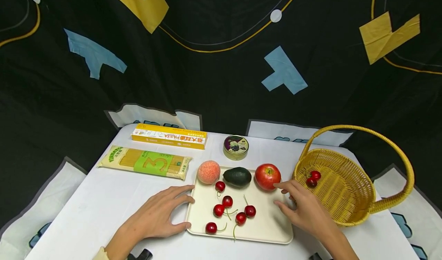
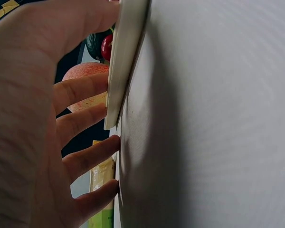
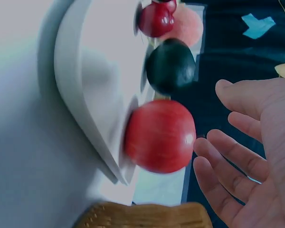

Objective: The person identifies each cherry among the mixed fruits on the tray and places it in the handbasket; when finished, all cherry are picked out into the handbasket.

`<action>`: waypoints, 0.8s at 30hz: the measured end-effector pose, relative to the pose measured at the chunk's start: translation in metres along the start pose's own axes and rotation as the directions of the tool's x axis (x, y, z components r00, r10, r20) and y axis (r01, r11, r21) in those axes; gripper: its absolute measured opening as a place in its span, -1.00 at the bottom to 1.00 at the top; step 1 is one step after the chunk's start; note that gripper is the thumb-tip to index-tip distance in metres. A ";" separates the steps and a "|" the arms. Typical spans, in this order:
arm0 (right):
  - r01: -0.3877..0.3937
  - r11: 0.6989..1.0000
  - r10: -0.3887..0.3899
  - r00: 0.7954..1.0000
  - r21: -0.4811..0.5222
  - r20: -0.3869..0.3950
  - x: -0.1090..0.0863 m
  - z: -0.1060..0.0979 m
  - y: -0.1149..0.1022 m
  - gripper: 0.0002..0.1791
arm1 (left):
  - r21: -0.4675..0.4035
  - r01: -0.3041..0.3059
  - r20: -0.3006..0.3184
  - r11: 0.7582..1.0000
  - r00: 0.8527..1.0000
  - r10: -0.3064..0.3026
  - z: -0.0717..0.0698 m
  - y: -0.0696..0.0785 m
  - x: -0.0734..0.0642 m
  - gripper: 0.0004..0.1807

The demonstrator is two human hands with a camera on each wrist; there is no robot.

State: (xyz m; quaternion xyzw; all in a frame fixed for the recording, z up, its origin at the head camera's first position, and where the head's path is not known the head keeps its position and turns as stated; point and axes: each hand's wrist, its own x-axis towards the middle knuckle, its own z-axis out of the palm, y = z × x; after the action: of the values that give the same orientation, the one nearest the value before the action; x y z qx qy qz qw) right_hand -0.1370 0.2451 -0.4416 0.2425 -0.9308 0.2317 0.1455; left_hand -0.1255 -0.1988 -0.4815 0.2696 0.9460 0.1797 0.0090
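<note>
My left hand (image 1: pixel 157 214) rests its fingertips and thumb along the left rim of a cream rectangular tray (image 1: pixel 264 229). In the left wrist view its fingers are spread and fairly straight. Nothing is held in my right hand (image 1: pixel 305 210), which hovers over the tray's right side with fingers loosely bent. Its fingertips are close to a red apple (image 1: pixel 267 176); in the right wrist view they appear just beside it. Along the tray's back also lie a dark green avocado (image 1: pixel 237 177) and a peach (image 1: pixel 208 172). Several stemmed cherries (image 1: pixel 227 201) are scattered over the tray.
On the right stands a yellow wicker basket (image 1: pixel 359 183) with a tall handle and two cherries (image 1: pixel 312 181) inside. A spaghetti packet (image 1: pixel 148 163) and a pasta box (image 1: pixel 169 136) lie back left. A round tin (image 1: pixel 236 148) sits behind the tray.
</note>
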 end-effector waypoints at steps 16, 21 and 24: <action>0.130 0.990 -0.135 0.987 0.051 0.093 0.000 0.030 -0.022 -0.54 | 0.002 -0.004 -0.008 1.000 1.000 0.004 -0.001 0.001 0.001 -0.43; 0.113 0.994 -0.113 0.977 0.011 0.178 0.002 0.036 -0.029 -0.59 | -0.005 0.003 -0.001 1.000 1.000 -0.003 -0.001 0.001 0.001 -0.42; 0.106 0.994 -0.104 0.971 0.000 0.217 0.003 0.039 -0.032 -0.64 | -0.003 0.000 -0.003 1.000 1.000 0.000 0.000 0.001 0.000 -0.42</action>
State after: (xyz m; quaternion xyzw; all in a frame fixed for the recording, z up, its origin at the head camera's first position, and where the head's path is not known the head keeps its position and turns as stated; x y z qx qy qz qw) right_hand -0.1287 0.1998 -0.4619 0.3143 -0.9283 0.1903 0.0566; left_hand -0.1249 -0.1977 -0.4808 0.2692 0.9458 0.1817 0.0079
